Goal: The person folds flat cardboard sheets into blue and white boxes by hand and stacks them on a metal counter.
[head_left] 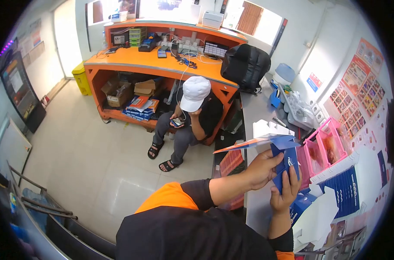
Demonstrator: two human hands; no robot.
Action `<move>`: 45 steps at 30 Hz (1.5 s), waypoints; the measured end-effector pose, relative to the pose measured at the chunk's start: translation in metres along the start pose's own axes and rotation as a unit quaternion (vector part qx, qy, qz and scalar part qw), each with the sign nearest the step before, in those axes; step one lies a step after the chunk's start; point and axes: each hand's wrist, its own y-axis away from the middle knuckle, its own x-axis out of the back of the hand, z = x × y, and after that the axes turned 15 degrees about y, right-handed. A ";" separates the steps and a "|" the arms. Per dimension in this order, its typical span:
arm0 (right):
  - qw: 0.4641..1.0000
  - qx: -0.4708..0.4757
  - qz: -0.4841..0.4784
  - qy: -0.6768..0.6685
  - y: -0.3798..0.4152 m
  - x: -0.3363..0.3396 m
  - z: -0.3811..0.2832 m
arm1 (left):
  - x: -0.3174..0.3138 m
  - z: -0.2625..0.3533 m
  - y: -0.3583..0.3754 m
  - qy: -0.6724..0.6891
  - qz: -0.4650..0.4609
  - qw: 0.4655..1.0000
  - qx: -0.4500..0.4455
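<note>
Both of my hands are on a blue cardboard piece [291, 161] with white print, above the metal counter at the right. My left hand [264, 170] pinches its left side, thumb and fingers pressed together. The fingers of my right hand [286, 191] wrap its lower right edge. A flat panel with an orange and white face [249, 143] stretches leftward from the top of the blue piece. White cut cardboard [270, 128] lies behind it. Blue and white flat boxes [344, 193] are to the right of my hands.
Pink baskets [322, 149] stand beyond my hands, near a grey tray [299, 108] with plastic-wrapped items. A person in a white cap [196, 93] sits holding a phone before the orange desk [162, 63]. A black backpack [245, 67] rests at the desk's right end.
</note>
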 end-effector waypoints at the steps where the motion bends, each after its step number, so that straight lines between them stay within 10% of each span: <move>1: 0.998 -0.029 -0.015 -0.050 0.004 0.002 0.002 | 0.000 -0.003 0.001 -0.010 0.002 1.000 0.005; 13: 0.988 -0.155 0.001 -0.008 0.016 -0.003 0.000 | 0.008 -0.039 0.004 -0.173 -0.024 0.984 0.019; 17: 0.885 -0.271 0.092 -0.366 0.020 0.027 0.015 | 0.017 0.004 0.015 -0.303 -0.167 0.916 0.205; 20: 0.934 -0.104 -0.223 -0.260 -0.017 0.063 0.033 | 0.005 0.019 0.030 -0.306 -0.207 0.835 0.407; 24: 0.882 -0.082 -0.376 -0.273 -0.042 0.088 0.036 | 0.019 -0.002 0.036 -0.166 -0.167 0.841 0.488; 28: 0.899 0.064 -0.361 -0.241 -0.041 0.091 0.037 | 0.027 -0.020 0.040 -0.044 -0.119 0.844 0.520; 36: 0.901 0.025 -0.346 -0.260 -0.026 0.092 0.039 | 0.026 -0.027 0.032 0.003 -0.172 0.806 0.567; 41: 0.914 0.012 -0.350 -0.203 -0.029 0.112 0.034 | 0.016 -0.021 0.029 0.055 -0.188 0.851 0.488; 45: 0.980 -0.075 -0.169 -0.074 -0.002 0.118 0.049 | -0.013 0.024 0.014 -0.511 -0.380 0.744 0.201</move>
